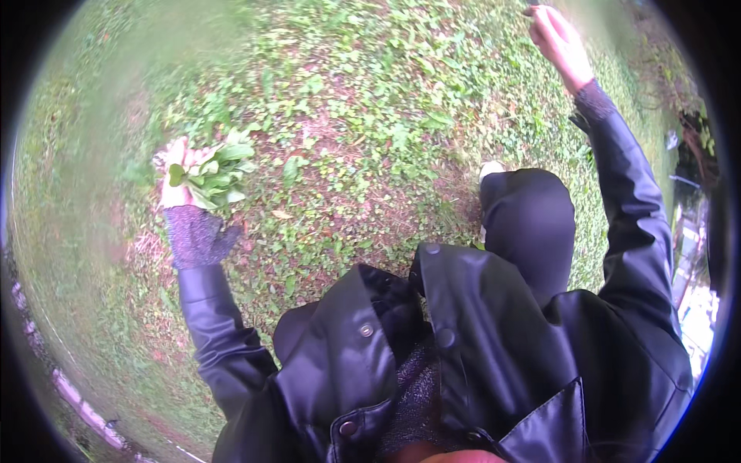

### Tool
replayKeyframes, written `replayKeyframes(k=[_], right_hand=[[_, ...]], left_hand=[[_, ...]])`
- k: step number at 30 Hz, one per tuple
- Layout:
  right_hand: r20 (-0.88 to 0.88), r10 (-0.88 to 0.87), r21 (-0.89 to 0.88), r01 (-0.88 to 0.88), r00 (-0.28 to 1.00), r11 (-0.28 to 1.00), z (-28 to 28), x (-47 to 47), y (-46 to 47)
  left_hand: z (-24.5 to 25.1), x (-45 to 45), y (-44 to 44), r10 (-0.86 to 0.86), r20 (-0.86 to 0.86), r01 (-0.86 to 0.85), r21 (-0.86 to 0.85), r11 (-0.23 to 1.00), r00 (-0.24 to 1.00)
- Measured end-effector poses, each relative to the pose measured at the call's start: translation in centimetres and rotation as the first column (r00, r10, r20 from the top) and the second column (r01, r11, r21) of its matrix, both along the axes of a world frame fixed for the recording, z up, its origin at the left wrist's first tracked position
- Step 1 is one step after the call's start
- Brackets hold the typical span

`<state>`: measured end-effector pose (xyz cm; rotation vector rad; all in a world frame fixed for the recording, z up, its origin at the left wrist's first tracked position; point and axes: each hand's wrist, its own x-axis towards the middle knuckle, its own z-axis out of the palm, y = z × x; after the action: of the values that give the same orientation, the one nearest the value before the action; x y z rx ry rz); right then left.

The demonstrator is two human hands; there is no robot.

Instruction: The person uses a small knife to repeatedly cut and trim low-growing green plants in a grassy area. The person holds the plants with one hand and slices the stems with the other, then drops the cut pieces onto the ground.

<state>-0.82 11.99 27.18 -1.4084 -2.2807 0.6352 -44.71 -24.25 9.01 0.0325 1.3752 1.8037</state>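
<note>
My left hand [176,168], at the left over the grass, is closed around a bunch of green leaves [217,173] that fans out to the right. A knitted cuff covers the wrist, below a black jacket sleeve. My right hand [556,37] reaches out to the upper right, fingers curled. At its fingertips is a small dark thing [529,11], too small to name; whether the fingers grip it I cannot tell. Low weeds and grass [347,116] lie between my hands.
My bent knee [529,214] in dark trousers is at centre right, with a light shoe [492,168] beside it. A pale stone-like edging [87,408] curves along the lower left. Dark foliage [692,124] stands at the right rim.
</note>
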Motion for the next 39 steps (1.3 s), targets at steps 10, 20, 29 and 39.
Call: replayKeyframes(k=[10,20,29,39], right_hand=[[-0.002,0.235,-0.127,-0.233,0.972,0.964,-14.8,9.8,10.4],[-0.273,0.304,-0.358,-0.389,0.913,0.849,-21.1,16.8,14.5],[-0.246,0.106,-0.434,-0.208,0.963,0.877,-23.5,23.4,19.6],[-0.135,0.043,-0.527,-0.108,0.99,0.843,-27.6,29.0,21.0]], left_hand=[[0.7,10.0,15.6,-0.399,-0.214,0.309,-0.357,0.881,0.892],[-0.1,29.0,30.8,-0.748,-0.434,0.405,-0.646,0.647,0.502],[0.2,28.5,36.6,-0.912,-0.382,-0.199,-0.892,0.406,-0.152],[-0.8,32.7,45.2,-0.856,-0.244,0.426,-0.785,0.45,0.455]])
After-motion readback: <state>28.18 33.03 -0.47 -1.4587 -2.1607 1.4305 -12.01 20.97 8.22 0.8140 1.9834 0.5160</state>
